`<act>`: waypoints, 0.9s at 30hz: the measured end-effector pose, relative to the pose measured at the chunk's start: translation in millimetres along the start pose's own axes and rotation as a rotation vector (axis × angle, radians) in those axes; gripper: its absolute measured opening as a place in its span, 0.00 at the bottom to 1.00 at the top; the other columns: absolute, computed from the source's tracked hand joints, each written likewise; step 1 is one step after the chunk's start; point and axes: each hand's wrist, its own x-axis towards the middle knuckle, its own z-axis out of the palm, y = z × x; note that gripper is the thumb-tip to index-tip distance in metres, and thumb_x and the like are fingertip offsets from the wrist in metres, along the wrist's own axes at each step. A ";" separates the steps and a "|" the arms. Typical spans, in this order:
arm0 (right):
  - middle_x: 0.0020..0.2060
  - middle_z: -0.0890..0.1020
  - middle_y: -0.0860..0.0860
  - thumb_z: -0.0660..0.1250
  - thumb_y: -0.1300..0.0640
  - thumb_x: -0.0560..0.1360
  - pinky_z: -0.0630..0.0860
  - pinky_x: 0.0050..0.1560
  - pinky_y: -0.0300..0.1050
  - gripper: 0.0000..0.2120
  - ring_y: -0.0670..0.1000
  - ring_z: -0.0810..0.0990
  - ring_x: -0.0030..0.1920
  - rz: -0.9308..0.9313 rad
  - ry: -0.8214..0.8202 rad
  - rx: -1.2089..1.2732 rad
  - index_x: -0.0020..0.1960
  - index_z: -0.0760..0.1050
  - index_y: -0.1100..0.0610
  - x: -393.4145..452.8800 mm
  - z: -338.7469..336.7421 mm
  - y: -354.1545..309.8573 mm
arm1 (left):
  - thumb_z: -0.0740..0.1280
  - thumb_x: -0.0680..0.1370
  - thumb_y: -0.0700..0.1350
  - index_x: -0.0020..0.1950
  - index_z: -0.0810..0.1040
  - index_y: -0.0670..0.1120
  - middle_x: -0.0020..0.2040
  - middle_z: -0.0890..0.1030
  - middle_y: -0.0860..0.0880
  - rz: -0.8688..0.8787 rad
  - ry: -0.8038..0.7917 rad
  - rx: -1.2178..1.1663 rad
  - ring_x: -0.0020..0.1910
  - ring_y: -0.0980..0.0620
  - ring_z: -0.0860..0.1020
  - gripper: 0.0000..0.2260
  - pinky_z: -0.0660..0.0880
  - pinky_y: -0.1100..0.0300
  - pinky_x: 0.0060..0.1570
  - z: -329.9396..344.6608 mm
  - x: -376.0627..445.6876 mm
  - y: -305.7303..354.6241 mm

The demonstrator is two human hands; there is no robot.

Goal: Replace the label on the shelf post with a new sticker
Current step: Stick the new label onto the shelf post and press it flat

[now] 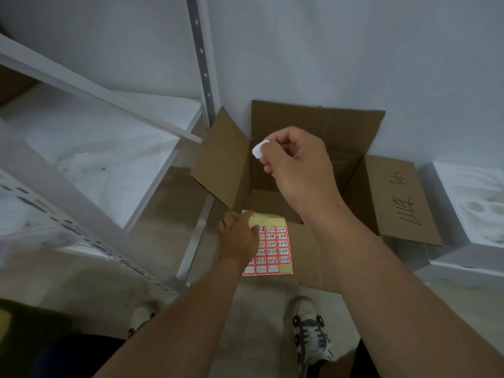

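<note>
My right hand (pixel 293 162) pinches a small white label (pixel 259 149) between thumb and fingers, held above the open cardboard box (pixel 395 195). Lower down, my left hand (pixel 238 237) grips a sheet of red-bordered stickers (pixel 274 251) with handwritten numbers, its yellowish top edge folded over. A grey perforated shelf post (pixel 201 58) rises at the upper middle, beside the box's left flap. Another perforated post (pixel 90 236) runs diagonally at the lower left, blurred.
White metal shelving (pixel 90 148) fills the left side. A white foam-like block (pixel 474 208) lies to the right of the box. The wall is right behind the box. My two shoes (pixel 311 336) stand on the tiled floor below.
</note>
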 end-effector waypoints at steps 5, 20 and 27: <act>0.39 0.81 0.47 0.66 0.54 0.76 0.78 0.44 0.39 0.02 0.45 0.80 0.41 0.002 0.038 -0.018 0.45 0.77 0.50 2.1 4.9 -2.1 | 0.59 0.82 0.46 0.58 0.78 0.46 0.49 0.79 0.48 -0.087 0.013 -0.340 0.48 0.52 0.77 0.10 0.68 0.66 0.37 -51.2 7.1 25.9; 0.44 0.80 0.40 0.66 0.57 0.77 0.75 0.46 0.31 0.06 0.40 0.80 0.46 -0.562 -0.149 0.012 0.53 0.79 0.53 -34.1 41.0 -33.3 | 0.57 0.82 0.57 0.46 0.83 0.49 0.38 0.82 0.51 -0.049 0.300 -0.996 0.39 0.58 0.79 0.19 0.75 0.67 0.38 -236.3 -98.1 53.6; 0.46 0.83 0.55 0.64 0.58 0.79 0.71 0.50 0.31 0.10 0.46 0.77 0.47 -0.898 -0.068 -0.279 0.53 0.79 0.62 -35.2 66.1 -26.8 | 0.64 0.80 0.49 0.42 0.82 0.44 0.36 0.79 0.47 -0.002 0.166 -1.179 0.36 0.53 0.75 0.13 0.73 0.61 0.37 -249.1 -97.6 20.8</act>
